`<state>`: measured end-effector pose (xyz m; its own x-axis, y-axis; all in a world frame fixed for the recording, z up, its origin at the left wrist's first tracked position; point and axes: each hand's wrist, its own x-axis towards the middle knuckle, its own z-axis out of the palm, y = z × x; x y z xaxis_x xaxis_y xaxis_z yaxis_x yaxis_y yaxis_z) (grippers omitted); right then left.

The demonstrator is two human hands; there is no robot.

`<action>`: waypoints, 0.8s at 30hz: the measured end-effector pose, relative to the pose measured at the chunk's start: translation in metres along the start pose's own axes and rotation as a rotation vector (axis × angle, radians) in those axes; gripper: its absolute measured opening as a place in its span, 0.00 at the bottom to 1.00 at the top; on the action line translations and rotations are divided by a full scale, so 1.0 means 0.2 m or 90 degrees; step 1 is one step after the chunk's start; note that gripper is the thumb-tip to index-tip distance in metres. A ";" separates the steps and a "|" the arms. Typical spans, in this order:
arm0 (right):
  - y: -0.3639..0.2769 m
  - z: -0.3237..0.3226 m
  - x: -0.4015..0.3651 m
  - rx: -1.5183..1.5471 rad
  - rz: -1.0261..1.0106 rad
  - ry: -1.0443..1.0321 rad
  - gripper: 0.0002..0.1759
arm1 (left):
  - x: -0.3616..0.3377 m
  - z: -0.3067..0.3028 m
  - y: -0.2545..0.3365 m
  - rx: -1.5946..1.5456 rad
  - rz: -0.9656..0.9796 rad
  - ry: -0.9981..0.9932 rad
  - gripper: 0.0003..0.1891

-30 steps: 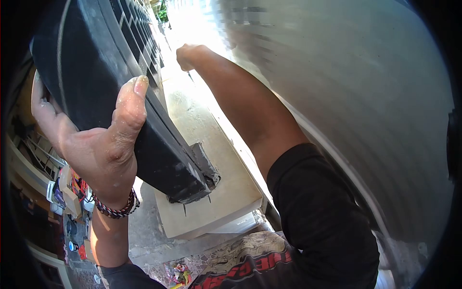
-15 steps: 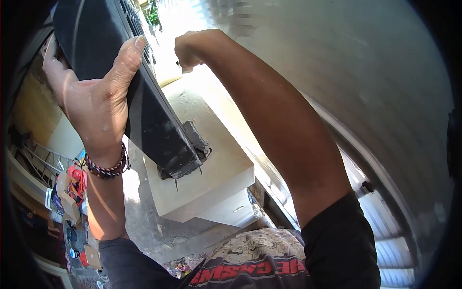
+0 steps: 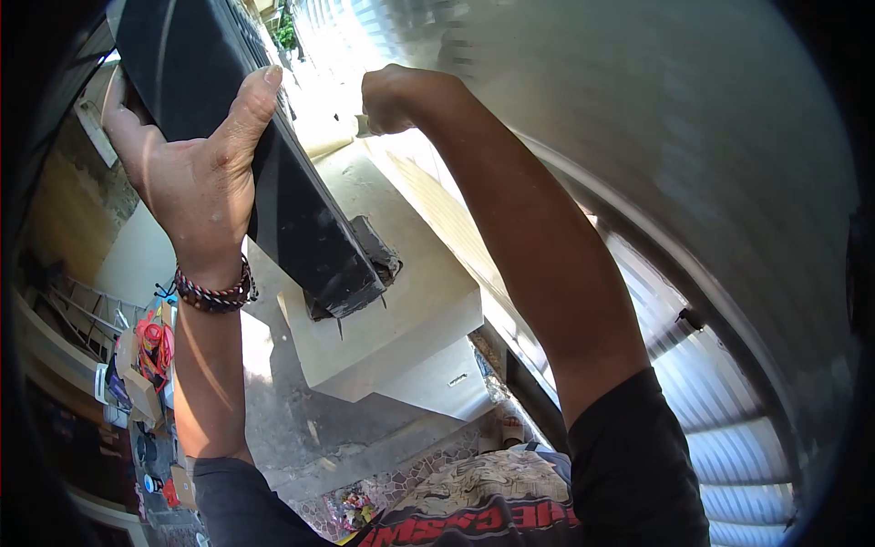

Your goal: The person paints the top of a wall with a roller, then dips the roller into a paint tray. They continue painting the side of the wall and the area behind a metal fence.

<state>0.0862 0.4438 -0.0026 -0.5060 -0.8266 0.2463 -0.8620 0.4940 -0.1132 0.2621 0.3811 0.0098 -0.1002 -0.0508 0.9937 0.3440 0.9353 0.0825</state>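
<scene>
My left hand [image 3: 202, 173] grips a thick black metal fence frame [image 3: 273, 173] from below, thumb over its near face. The frame's end sits in grey mortar [image 3: 375, 255] on top of a cream concrete wall cap [image 3: 410, 301]. My right hand [image 3: 390, 96] is raised farther along the wall, fingers closed around a small tool whose pale tip shows just beside the fist; glare hides what it is. A braided bracelet [image 3: 214, 294] is on my left wrist.
A corrugated metal sheet [image 3: 684, 182] curves along the right side. Below left, far down, lie a ladder-like rack [image 3: 82, 292], boxes and a red item [image 3: 150, 342]. A grey concrete ledge [image 3: 346, 447] runs under the wall cap.
The view has swung and I have drawn closer to the wall. My right hand moved slightly right along the wall top; my left hand keeps the same grip on the black frame.
</scene>
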 end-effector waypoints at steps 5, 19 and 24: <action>0.05 -0.01 -0.06 -0.019 -0.039 0.024 0.12 | 0.00 0.01 0.01 -0.043 0.020 0.014 0.38; -0.09 0.03 -0.38 0.033 -0.001 0.108 0.07 | -0.01 0.01 -0.03 -0.041 0.039 -0.003 0.36; -0.14 0.01 -0.57 0.078 -0.011 0.194 0.10 | 0.00 0.01 -0.03 -0.007 0.068 -0.003 0.35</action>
<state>0.1686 0.5238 -0.0292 -0.4755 -0.7072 0.5232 -0.8769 0.4287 -0.2174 0.2577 0.3774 0.0091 -0.0670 0.0512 0.9964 0.3632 0.9314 -0.0234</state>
